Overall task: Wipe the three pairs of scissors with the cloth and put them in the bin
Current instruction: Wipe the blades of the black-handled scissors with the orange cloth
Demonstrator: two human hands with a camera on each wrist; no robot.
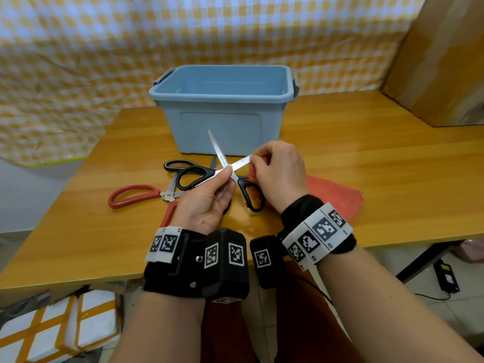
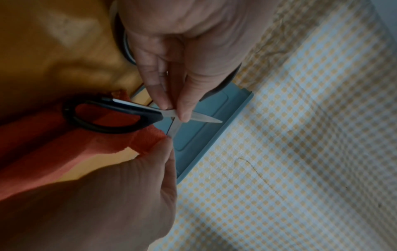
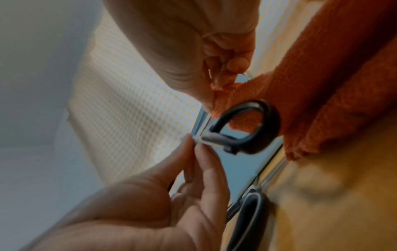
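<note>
A pair of black-handled scissors [image 1: 217, 148] is held above the table, blades spread in an X. My left hand [image 1: 227, 174] pinches them at the pivot between thumb and fingers [image 2: 163, 100]. My right hand [image 1: 252, 161] pinches a corner of the orange cloth [image 1: 332, 192] around the end of one blade; the rest of the cloth lies on the table. The lower handle loop [image 3: 257, 129] hangs in front of the cloth [image 3: 322, 84]. Red-handled scissors [image 1: 131, 196] and a second black-handled pair [image 1: 178, 163] lie on the table to the left. The blue bin [image 1: 222, 96] stands behind, with nothing seen inside.
The wooden table [image 1: 366, 142] has bare surface right of the bin and in front of my hands. A large cardboard box [image 1: 440, 61] stands at the back right. A checked cloth [image 1: 78, 61] hangs behind and left of the table.
</note>
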